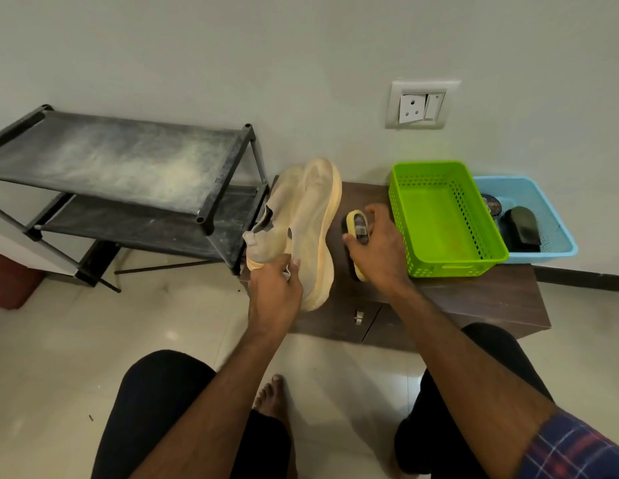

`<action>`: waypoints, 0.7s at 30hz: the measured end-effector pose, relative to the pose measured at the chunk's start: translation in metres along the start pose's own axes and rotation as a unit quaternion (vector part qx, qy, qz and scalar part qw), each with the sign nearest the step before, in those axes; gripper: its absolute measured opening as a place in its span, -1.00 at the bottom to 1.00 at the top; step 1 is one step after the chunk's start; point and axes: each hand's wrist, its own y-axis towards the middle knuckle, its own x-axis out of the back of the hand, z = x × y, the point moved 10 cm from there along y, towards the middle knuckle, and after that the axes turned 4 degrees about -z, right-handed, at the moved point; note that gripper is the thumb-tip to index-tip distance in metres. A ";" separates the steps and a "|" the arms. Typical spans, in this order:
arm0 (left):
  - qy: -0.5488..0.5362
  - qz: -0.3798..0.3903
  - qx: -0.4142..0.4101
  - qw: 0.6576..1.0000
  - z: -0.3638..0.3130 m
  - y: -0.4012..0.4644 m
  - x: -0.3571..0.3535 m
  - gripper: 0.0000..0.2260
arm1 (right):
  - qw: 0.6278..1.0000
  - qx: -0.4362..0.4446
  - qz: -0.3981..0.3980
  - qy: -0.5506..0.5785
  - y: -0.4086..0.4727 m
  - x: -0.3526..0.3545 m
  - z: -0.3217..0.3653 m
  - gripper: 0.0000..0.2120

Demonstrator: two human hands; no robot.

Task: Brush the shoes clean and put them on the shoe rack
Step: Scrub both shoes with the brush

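Two cream knit shoes (306, 219) lie side by side on the left end of a low brown cabinet (474, 302). My left hand (277, 285) grips the heel of the left shoe. My right hand (378, 250) is closed around a yellow-backed shoe brush (357, 224) that rests on the cabinet top just right of the shoes. The black two-tier shoe rack (128, 160) stands to the left against the wall, its dusty shelves bare.
A green plastic basket (446, 216) sits right of the brush, with a blue basket (543, 216) behind it holding a black brush and a polish tin. A wall socket (422, 105) is above. My knees and bare foot are over the tiled floor.
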 end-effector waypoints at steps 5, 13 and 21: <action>0.064 -0.052 -0.037 0.996 -0.012 0.009 0.057 -0.69 | 0.961 0.081 0.255 -0.062 -0.019 -0.053 0.044 -0.15; 0.161 -0.085 -0.001 0.983 0.004 0.018 0.096 -0.71 | 0.888 0.151 0.409 -0.146 -0.029 -0.141 0.103 -0.10; 0.199 -0.051 0.004 0.979 0.006 0.032 0.076 -0.72 | 0.882 0.225 0.345 -0.229 -0.007 -0.099 0.097 -0.62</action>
